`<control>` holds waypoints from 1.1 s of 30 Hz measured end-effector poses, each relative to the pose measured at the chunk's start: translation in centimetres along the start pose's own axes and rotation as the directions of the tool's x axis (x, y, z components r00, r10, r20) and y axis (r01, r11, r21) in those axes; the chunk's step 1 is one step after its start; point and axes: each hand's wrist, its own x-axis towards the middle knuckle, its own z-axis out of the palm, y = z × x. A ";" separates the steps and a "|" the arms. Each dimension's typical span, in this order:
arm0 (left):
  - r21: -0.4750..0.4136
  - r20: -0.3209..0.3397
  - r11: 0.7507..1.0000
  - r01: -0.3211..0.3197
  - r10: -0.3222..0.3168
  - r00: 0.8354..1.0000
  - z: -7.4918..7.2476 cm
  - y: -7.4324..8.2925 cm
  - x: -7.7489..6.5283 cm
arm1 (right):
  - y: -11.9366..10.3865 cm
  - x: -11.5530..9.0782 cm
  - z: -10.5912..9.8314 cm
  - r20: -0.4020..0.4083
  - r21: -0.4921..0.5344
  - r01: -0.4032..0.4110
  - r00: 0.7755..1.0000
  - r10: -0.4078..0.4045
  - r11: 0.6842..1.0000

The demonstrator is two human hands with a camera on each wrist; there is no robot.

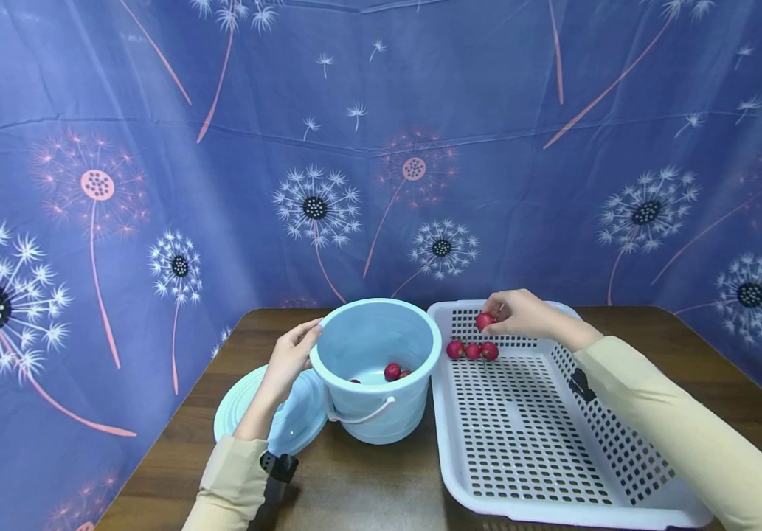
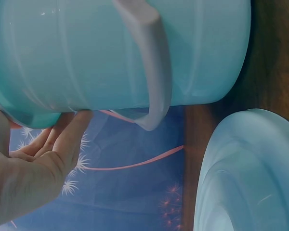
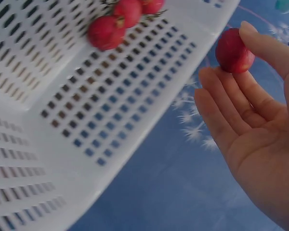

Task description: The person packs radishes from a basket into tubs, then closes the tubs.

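Note:
My right hand (image 1: 520, 313) pinches a small round red fruit (image 3: 234, 51) between thumb and fingertips, above the far end of the white slotted basket (image 1: 443, 442). Below it, a row of three similar red fruits (image 1: 472, 351) lies in the basket near its far wall. My left hand (image 1: 291, 358) holds the rim of a light blue bucket (image 2: 96, 57) at its left side, the fingers against the outer wall. Inside the bucket, a few red fruits (image 1: 392, 372) rest on the bottom, partly hidden by the near rim.
A light blue round lid (image 1: 301, 417) lies on the wooden table (image 1: 347, 494) left of the bucket, partly behind my left forearm. The bucket's pale handle (image 1: 370, 414) hangs down its front. A blue dandelion-print cloth (image 1: 367, 147) hangs behind the table.

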 end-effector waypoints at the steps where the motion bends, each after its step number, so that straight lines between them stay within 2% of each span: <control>1: 0.001 0.001 1.000 0.000 0.000 1.000 0.0 0.0 0.0 | -0.4 0.1 -0.1 -0.004 -0.005 0.006 1.000 -0.006 1.000; 10: -0.006 -0.002 1.000 0.018 -0.018 1.000 -0.1 0.1 -0.2 | -3.9 1.8 -0.3 -0.035 -0.005 0.094 0.995 -0.094 0.996; 18: 0.005 0.000 1.000 -0.001 0.001 1.000 0.0 -0.1 0.0 | -7.0 3.6 0.0 -0.096 0.013 0.178 0.980 -0.175 0.984; 25: 0.004 -0.012 1.000 0.001 -0.001 1.000 -0.1 -0.2 0.0 | -8.8 5.0 0.9 -0.092 0.043 0.211 0.974 -0.206 0.977; 27: 0.002 -0.007 1.000 0.008 -0.008 1.000 0.0 0.6 -0.5 | -9.2 5.4 1.1 -0.084 0.047 0.214 0.974 -0.209 0.976; 33: 0.000 -0.024 1.000 0.004 -0.004 1.000 0.2 0.4 -0.2 | -10.2 6.3 1.9 -0.069 0.061 0.253 0.966 -0.249 0.966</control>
